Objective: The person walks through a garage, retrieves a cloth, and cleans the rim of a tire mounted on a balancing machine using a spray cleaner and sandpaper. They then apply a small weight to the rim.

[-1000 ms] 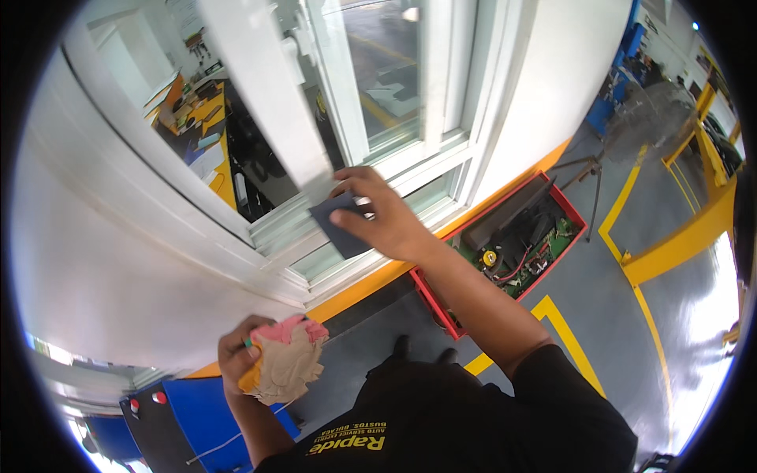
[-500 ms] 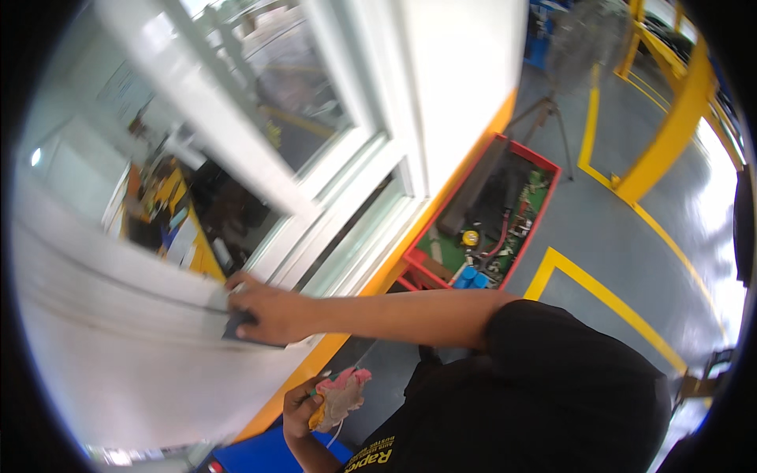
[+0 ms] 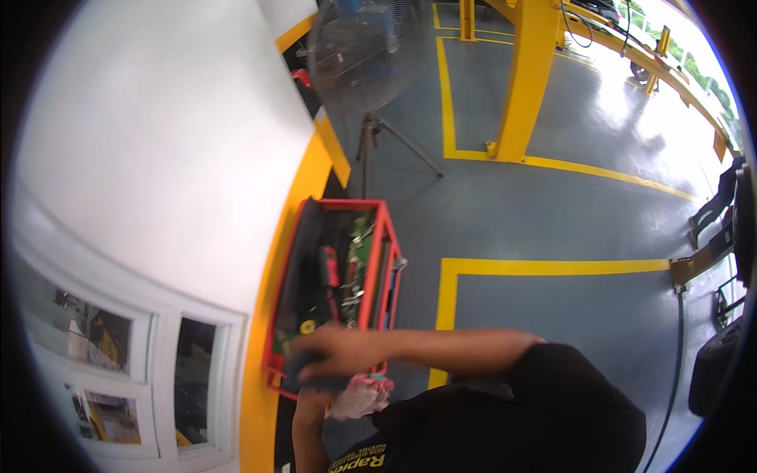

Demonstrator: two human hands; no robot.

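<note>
My right hand is stretched across to the left, over the near end of a red tool cart. Its fingers are curled round a dark blue-grey pad, smeared by motion, whose exact kind I cannot make out. Just below it is my left hand, its fingers mostly hidden behind the right one. A crumpled rag, pink and greyish white with a bit of green, sticks out beside the left hand, which holds it.
The red tool cart holds tools and small parts against the white wall. Behind it a large fan stands on a tripod. Windows lie at lower left. A yellow lift post rises from the grey floor with yellow lines.
My view has swung right, from the window to the cart and floor. The right hand has left the window sill with the dark pad and come near the left hand and its rag.
</note>
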